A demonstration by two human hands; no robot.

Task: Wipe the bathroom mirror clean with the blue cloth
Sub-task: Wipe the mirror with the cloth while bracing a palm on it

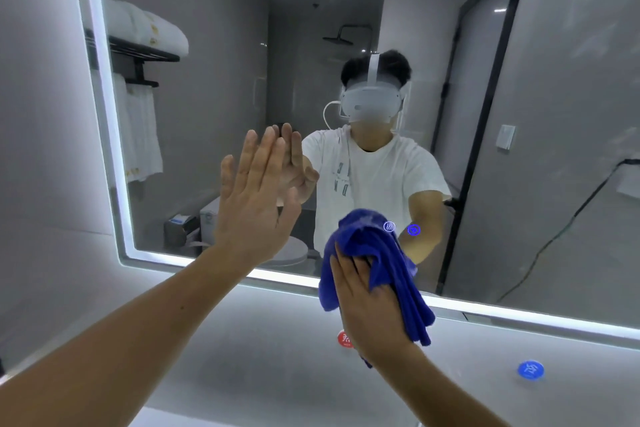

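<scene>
The blue cloth (367, 229) looks soft, light and limp. It bunches into thick folds and hangs in loose tails, so it should give under pressure and follow the glass rather than scratch it. Being floppy, it is probably best taken in the bunched middle under a flat palm, with the tails kept clear of the stroke. It is a deep, even blue with a plush, towel-like nap, and no dirt shows on it.

It lies against the lower part of the mirror (207, 97), across the bright lit strip (277, 276) along the bottom edge, with its tails hanging over the wall below. The right hand (374, 305) presses it there. The grip is flat, with the fingers straight and close together on the cloth. One fold lies over them on the thumb side, and the thumb itself is hidden.

The left hand (252, 198) is well to the left and higher up. Its grip is spread flat, and its fingertips meet their own reflection on the glass, holding nothing.

Two small glowing touch icons (414, 229) sit in the glass just beside the cloth's upper edge, so wiping there may trigger them. Below the mirror, the wall carries a red round sticker (344, 338) and a blue round sticker (530, 370).
</scene>
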